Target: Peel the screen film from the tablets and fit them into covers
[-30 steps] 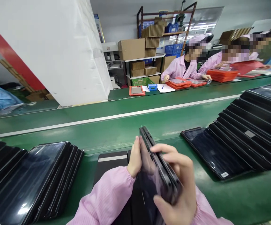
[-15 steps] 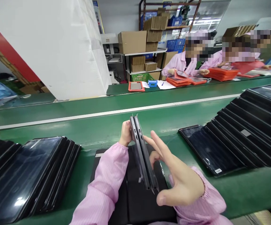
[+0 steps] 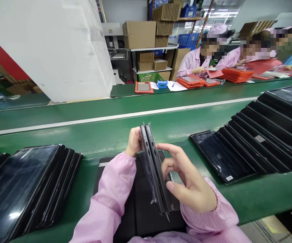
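Note:
Two black tablets (image 3: 154, 168) stand on edge, pressed face to face, over a black mat (image 3: 146, 216) at the near edge of the green bench. My left hand (image 3: 134, 142) grips their far end from the left side, fingers wrapped around it. My right hand (image 3: 186, 180) lies against their right face, with the fingers curled onto the edge and the thumb down low. Thin clear film sticks out from the tablets at both ends.
A fanned row of black tablets (image 3: 27, 189) lies at left, and another long row (image 3: 257, 141) at right. A green conveyor belt (image 3: 110, 108) with a white stripe runs across behind. Beyond it, seated people in pink coats work at orange trays (image 3: 191, 81). Cardboard boxes (image 3: 139, 33) fill shelves.
The pair of tablets went from tilted and blurred to upright on edge. My right hand opened briefly, then closed its fingers back onto the tablets' right side.

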Demonstrator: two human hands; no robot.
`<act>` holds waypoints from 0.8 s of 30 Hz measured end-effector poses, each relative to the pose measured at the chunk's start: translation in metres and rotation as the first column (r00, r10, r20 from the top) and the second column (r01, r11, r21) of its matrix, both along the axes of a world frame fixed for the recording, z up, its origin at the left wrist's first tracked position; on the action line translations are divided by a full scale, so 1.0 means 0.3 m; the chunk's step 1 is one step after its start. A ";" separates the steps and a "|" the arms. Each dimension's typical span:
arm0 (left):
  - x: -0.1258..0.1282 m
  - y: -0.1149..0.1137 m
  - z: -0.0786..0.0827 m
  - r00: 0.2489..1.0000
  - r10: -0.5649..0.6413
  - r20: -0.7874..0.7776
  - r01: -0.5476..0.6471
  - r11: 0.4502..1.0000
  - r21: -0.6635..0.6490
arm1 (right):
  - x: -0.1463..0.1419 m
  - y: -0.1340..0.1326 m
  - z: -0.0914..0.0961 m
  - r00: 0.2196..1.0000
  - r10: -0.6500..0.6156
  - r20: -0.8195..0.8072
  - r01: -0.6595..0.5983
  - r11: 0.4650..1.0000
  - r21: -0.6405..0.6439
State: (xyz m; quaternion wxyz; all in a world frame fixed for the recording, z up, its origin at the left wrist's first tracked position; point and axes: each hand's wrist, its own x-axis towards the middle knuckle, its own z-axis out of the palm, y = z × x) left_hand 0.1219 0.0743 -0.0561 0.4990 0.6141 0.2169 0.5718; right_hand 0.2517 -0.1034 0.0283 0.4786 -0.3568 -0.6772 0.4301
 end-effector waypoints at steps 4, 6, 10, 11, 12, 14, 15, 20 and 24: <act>0.000 -0.016 0.023 1.000 0.001 -0.027 0.001 0.998 0.068 | -0.012 -0.016 0.010 0.998 -0.049 0.032 0.049 0.999 0.005; 0.002 -0.029 0.039 0.999 -0.006 -0.045 0.011 0.995 0.099 | -0.018 -0.025 0.013 0.995 -0.081 0.058 0.079 0.997 0.022; 0.004 -0.055 0.069 0.996 -0.038 -0.084 0.051 0.986 0.159 | -0.022 -0.041 0.017 0.984 -0.134 0.114 0.129 0.990 0.052; 0.004 -0.060 0.074 0.994 -0.048 -0.093 0.063 0.983 0.171 | -0.023 -0.043 0.018 0.982 -0.139 0.125 0.133 0.990 0.053; 0.003 -0.065 0.078 0.993 -0.057 -0.102 0.075 0.981 0.181 | -0.023 -0.046 0.018 0.982 -0.139 0.131 0.133 0.990 0.054; 0.002 -0.070 0.083 0.991 -0.068 -0.113 0.090 0.977 0.193 | -0.024 -0.048 0.020 0.982 -0.135 0.129 0.128 0.990 0.063; 0.002 -0.072 0.084 0.991 -0.071 -0.116 0.093 0.976 0.195 | -0.024 -0.049 0.020 0.984 -0.133 0.123 0.125 0.990 0.067; 0.006 -0.063 0.071 0.992 -0.062 -0.108 0.082 0.978 0.192 | -0.023 -0.042 0.013 0.987 -0.122 0.099 0.117 0.991 0.059; 0.008 -0.040 0.049 0.994 -0.028 -0.101 0.045 0.986 0.164 | -0.024 -0.017 0.005 0.994 -0.097 0.052 0.094 0.994 0.051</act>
